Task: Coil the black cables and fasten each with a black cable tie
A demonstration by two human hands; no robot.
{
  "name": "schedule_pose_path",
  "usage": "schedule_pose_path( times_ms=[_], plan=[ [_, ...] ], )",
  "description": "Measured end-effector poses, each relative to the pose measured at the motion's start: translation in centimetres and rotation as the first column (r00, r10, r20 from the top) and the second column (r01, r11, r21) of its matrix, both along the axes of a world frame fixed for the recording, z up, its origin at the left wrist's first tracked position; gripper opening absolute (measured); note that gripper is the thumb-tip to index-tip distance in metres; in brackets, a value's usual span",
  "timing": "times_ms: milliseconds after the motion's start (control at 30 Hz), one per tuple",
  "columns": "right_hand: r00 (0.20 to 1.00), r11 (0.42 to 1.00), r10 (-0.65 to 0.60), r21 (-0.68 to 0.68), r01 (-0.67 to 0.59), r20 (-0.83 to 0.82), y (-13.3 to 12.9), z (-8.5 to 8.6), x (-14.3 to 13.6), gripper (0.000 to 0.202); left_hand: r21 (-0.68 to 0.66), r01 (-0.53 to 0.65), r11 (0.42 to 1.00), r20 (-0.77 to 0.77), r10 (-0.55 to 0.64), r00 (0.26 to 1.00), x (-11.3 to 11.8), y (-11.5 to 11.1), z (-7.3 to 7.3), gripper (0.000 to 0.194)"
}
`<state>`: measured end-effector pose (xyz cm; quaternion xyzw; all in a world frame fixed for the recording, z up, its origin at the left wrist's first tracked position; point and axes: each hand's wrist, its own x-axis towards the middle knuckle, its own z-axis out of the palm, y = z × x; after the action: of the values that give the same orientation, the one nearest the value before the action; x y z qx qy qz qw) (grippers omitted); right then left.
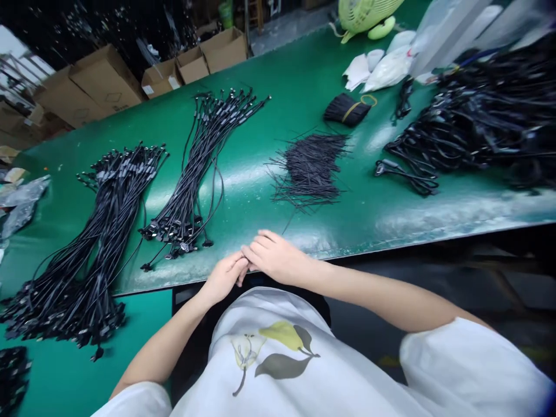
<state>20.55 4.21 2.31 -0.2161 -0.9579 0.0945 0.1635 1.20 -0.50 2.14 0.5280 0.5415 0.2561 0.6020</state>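
Note:
My left hand [223, 279] and my right hand [273, 258] meet at the front edge of the green table, just above my lap. The fingers of both are closed and pressed together at the tips; whatever is between them, if anything, is hidden. Just beyond my right hand a single thin black tie [287, 223] shows against the table. Past it lies a loose pile of thin black ties [315, 168]. A bunch of black cables [195, 168] with connectors at both ends is spread to the left of my hands.
A larger cable bunch [108, 220] hangs over the left table edge onto a lower green surface [147, 324]. A banded black bundle [347, 110] lies behind the ties. Coiled cables [486, 127] are heaped at right, near a green fan [365, 14]. Cardboard boxes [108, 81] stand beyond.

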Motion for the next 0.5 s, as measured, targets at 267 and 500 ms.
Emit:
schedule_pose_path(
  times_ms=[267, 500],
  plan=[
    [0.968, 0.939, 0.113, -0.342, -0.03, 0.225, -0.6, -1.6, 1.8, 0.033, 0.216, 0.414, 0.884, -0.435, -0.293, 0.852, 0.5, -0.8, 0.3, 0.023],
    [0.981, 0.956, 0.109, -0.286, -0.06, 0.16, -0.8, -3.1, 2.6, 0.034, 0.055, 0.49, 0.87, -0.406, -0.429, 0.807, 1.9, -0.1, -0.6, 0.035]
  ],
)
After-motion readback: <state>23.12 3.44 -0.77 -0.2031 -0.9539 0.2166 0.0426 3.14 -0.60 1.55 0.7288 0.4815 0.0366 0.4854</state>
